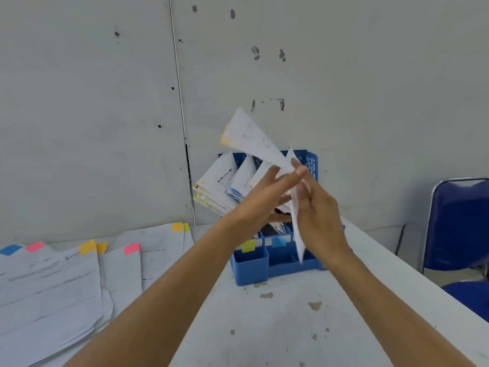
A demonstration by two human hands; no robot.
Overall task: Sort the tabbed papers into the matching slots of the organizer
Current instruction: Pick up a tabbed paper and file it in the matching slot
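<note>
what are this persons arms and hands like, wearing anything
The left forearm and right forearm are bare to the frame edge, with no sleeves in view. The left hand and right hand have no gloves, and no watch, bracelet or ring shows. The visible nails look short and unpainted.

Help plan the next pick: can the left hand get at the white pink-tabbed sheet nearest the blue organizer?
Probably not yet: the left hand pinches the yellow-tabbed white paper. Once freed, likely yes: the pink-tabbed sheet lies nearby, tab uncovered.
</note>
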